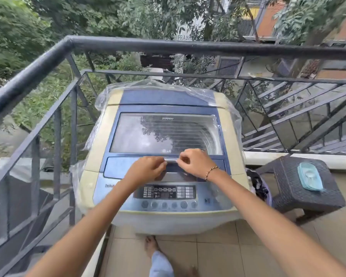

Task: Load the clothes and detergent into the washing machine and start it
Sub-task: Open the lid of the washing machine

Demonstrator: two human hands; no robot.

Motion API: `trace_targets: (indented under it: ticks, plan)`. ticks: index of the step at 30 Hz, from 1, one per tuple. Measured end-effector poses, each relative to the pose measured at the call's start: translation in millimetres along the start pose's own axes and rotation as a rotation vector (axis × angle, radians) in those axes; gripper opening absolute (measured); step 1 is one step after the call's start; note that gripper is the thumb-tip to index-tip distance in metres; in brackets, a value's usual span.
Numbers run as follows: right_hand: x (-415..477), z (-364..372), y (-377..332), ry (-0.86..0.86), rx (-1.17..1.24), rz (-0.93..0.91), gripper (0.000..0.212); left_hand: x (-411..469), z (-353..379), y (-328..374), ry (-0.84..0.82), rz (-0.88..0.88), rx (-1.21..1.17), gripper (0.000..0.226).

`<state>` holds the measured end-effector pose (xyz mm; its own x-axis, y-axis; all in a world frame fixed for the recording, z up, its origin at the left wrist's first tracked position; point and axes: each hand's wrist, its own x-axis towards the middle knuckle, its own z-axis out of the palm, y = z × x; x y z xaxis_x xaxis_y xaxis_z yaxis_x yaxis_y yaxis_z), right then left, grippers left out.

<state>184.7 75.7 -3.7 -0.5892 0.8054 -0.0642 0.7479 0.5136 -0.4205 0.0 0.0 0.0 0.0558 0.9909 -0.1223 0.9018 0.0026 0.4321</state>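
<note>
A cream and blue top-loading washing machine (100, 148) stands on the balcony, with a clear plastic cover bunched around its back and sides. Its glass lid (164, 134) is closed. Both hands rest on the silver lid handle (171, 160) at the lid's front edge: my left hand (146, 168) curls over its left end, my right hand (194, 161) over its right end. The control panel (166, 192) with a row of round buttons lies just below my wrists. A tub of dark clothes (258, 184) peeks out beside the machine's right side.
A dark woven stool (300, 188) stands to the right, with a light blue lidded container (310, 175) on top. A black metal railing (168, 47) encloses the balcony behind and to the left. Tiled floor and my bare foot (151, 244) are below.
</note>
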Motion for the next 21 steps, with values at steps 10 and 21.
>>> trace_targets:
  ticks: [10,21]
  plan:
    - [-42.0,17.7,-2.3,-0.156,-0.114,-0.097,0.031,-35.0,27.6,-3.6,0.062,-0.144,0.157,0.038]
    - [-50.9,-1.3,-20.2,-0.16,-0.14,-0.038,0.029,-39.3,4.9,5.5,0.026,-0.108,0.231,0.03]
